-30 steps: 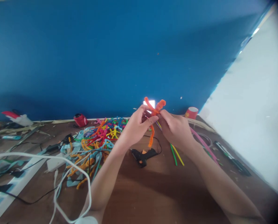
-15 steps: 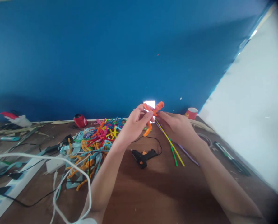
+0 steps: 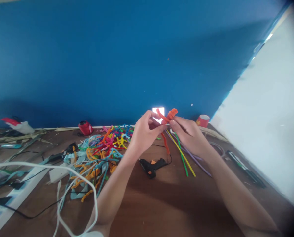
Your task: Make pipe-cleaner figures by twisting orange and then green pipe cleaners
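Between my two hands, above the far part of the table, is an orange pipe cleaner figure [image 3: 172, 114] with a coiled top and loose ends. One end sticks up toward the lit phone screen, and another hangs down below my fingers. My left hand [image 3: 148, 129] pinches it from the left with thumb and fingers. From the right, my right hand [image 3: 187, 131] grips it near the coil, thumb pressed against the fingers. Under my hands lies a black glue gun [image 3: 150, 168]. Straight yellow [image 3: 187, 164], green [image 3: 183, 161] and purple pipe cleaners [image 3: 201, 166] lie by my right wrist.
A tangled heap of colourful pipe cleaners [image 3: 110, 141] lies left of my left arm. A white power strip [image 3: 21, 200] and white cable [image 3: 95, 197] take up the left front. Along the wall stand a phone [image 3: 155, 112], a red can [image 3: 85, 127] and a red cup [image 3: 203, 121]. Pens [image 3: 245, 169] lie right.
The orange pipe cleaner figure has turned in my fingers; its hanging end now points down and right. My right thumb has come into view against it. My left hand has hardly moved.
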### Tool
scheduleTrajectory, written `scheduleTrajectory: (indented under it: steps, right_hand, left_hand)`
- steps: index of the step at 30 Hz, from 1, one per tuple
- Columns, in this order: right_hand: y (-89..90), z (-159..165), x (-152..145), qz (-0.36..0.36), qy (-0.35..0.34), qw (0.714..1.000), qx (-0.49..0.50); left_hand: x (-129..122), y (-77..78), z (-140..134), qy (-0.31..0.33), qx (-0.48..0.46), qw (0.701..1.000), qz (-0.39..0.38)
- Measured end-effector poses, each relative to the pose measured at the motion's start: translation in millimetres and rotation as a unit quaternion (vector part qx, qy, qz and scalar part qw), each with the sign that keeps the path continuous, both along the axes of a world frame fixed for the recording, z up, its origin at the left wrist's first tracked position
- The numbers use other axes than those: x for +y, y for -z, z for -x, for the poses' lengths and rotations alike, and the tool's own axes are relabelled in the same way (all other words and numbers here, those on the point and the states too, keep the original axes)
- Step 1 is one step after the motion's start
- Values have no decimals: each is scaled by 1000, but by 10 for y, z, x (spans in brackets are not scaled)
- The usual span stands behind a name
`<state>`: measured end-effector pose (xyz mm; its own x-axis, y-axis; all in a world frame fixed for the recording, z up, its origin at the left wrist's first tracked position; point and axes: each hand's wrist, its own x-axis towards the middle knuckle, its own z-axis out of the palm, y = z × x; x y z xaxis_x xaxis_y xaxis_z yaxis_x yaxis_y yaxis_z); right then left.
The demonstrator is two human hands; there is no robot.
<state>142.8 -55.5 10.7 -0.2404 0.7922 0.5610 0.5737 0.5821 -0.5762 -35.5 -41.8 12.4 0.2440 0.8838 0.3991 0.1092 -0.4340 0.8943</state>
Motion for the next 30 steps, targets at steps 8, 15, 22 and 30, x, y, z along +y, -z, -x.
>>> scheduleTrajectory:
  steps: [8,15,22,30]
  right_hand:
    - [-42,-85,30,45,-16,998,36]
    - [-63,-116,30,59,-33,997,47]
    - [-79,-90,27,46,1,998,43]
    - [-74,-132,41,56,-11,998,41]
  left_hand:
    - [22,27,-39,109,-19,993,44]
    - [39,31,-54,98,-23,994,49]
    - [17,33,-84,66,-53,993,87]
    - [62,26,-34,78,-69,988,113]
